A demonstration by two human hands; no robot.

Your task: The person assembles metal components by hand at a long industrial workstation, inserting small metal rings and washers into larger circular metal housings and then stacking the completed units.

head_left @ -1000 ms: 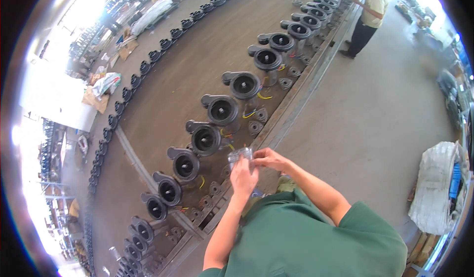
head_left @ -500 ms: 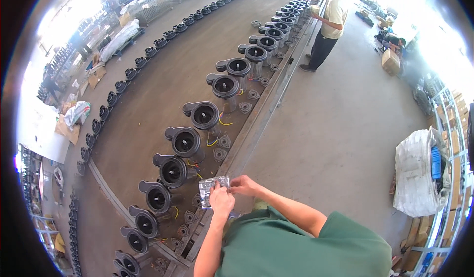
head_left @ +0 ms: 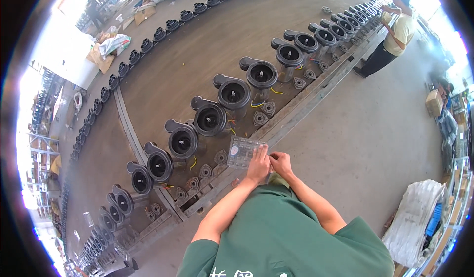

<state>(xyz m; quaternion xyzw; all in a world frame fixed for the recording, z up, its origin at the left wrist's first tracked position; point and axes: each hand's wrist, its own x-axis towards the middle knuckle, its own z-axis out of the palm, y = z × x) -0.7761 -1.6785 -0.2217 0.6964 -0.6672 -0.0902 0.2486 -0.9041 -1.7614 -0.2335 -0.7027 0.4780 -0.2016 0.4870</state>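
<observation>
In front of my body I hold a clear plastic case (head_left: 241, 150) with rows of small compartments and a round sticker. My left hand (head_left: 258, 165) grips its right side, fingers stretched along the edge. Close against that edge is my right hand (head_left: 281, 163), its fingers pinched together; whatever is between them is too small to make out. Beyond the case stands a long row of motors with round black pump housings (head_left: 210, 119), open at the top with a shaft in the middle. Coloured wires (head_left: 193, 163) hang beside some. Grey three-lobed cast flanges (head_left: 206, 171) lie along the row.
A metal rail (head_left: 316, 97) runs along the row on my side. Another line of black housings (head_left: 146, 45) curves along the far side. A person in a light shirt (head_left: 399, 34) stands by the row ahead. A white-wrapped bundle (head_left: 414, 222) sits at right.
My view has turned, so the row and the other person appear further right. The case is tilted differently, and my left hand has moved from over it to its right side.
</observation>
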